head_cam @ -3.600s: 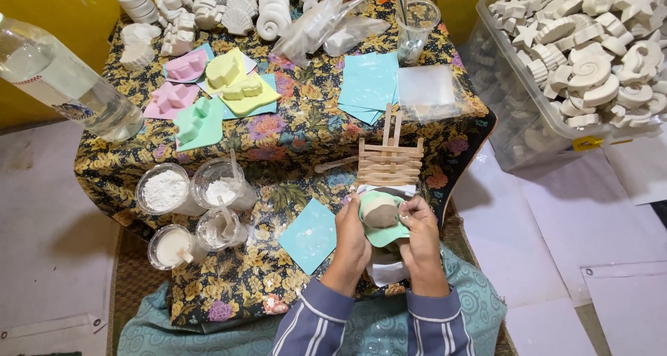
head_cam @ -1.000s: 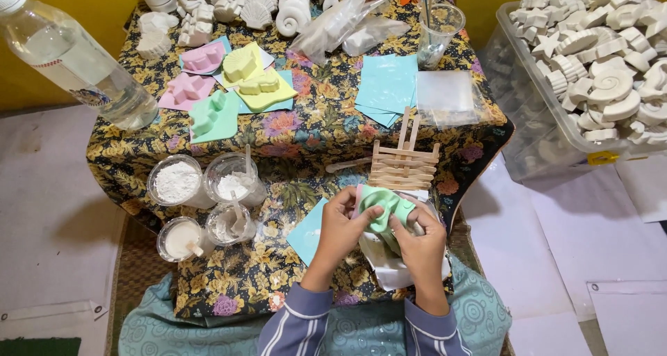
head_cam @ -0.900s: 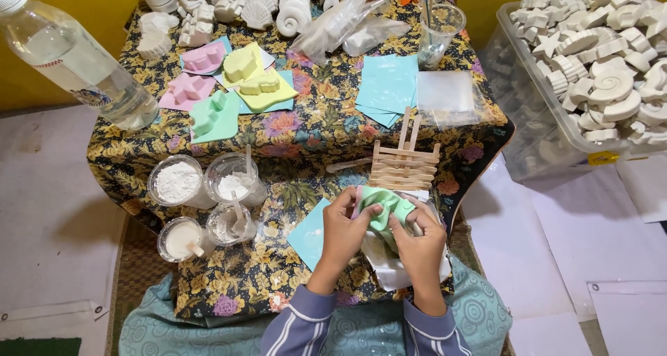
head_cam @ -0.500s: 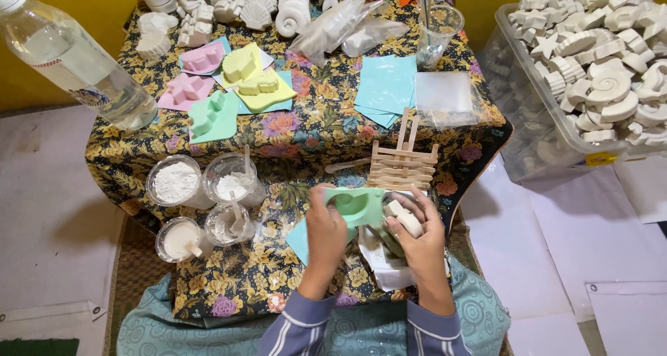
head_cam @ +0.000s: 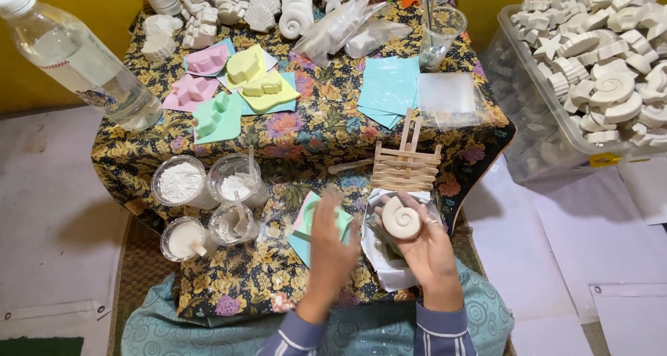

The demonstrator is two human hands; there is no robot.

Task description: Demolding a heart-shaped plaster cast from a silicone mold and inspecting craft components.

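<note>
Above the table, right hand cups shell cast.

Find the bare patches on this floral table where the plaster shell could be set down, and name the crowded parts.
Bare cloth lies between the coloured moulds and the wooden rack; another patch lies below the powder cups, beside the left hand. The back edge, with plaster casts, is crowded.

wall: yellow | floor: white sheets | table: low, floral cloth | light: even
</note>
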